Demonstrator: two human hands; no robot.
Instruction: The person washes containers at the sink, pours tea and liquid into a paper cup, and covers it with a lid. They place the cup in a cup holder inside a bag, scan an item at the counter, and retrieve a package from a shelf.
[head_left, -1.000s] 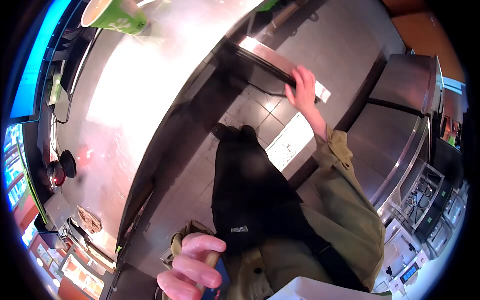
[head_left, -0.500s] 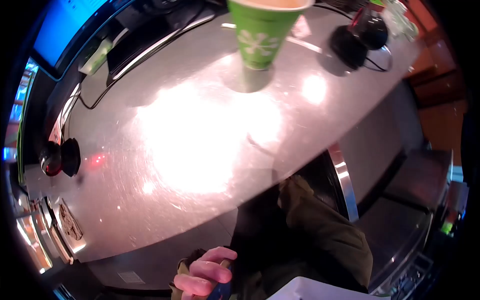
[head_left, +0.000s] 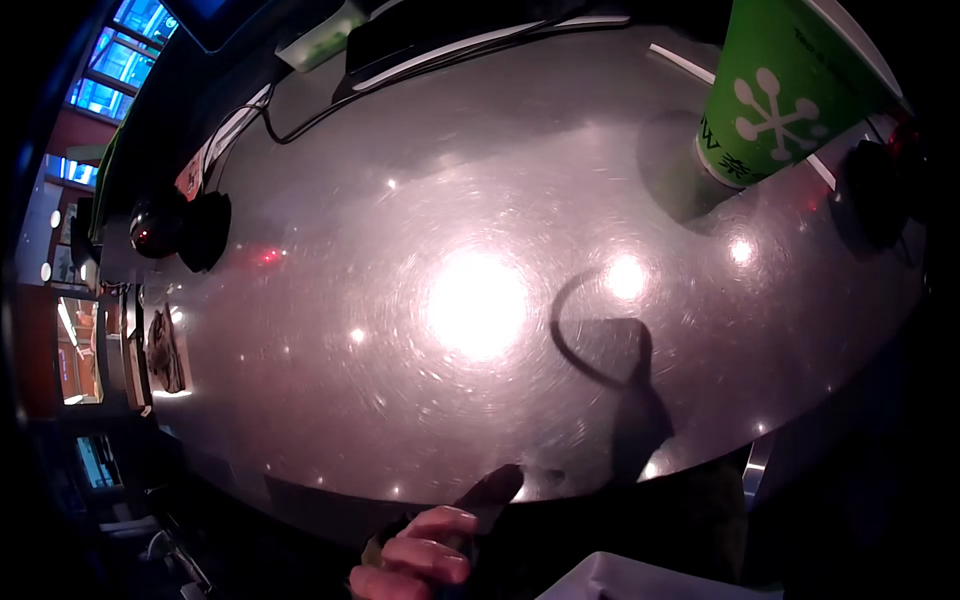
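At the bottom of the view, just off the front edge of the metal counter [head_left: 330,400], my left hand [head_left: 418,555] has its fingers curled round something too dark to make out. My right hand is out of the picture. A green paper cup [head_left: 775,110] with a white pattern stands upright at the upper right of the counter, and neither hand touches it. A dark shadow falls on the counter between the cup and the front edge.
A black rounded device [head_left: 160,225] with a red glint sits at the left, and a similar one [head_left: 880,190] at the right. Cables run along the back. A crumpled brown cloth [head_left: 165,350] lies at the left end. Something white [head_left: 650,580] shows at the bottom.
The view has swung from the floor up to the counter. My right hand, earlier at a metal edge, has left the view. My left hand stays low with its fingers curled.
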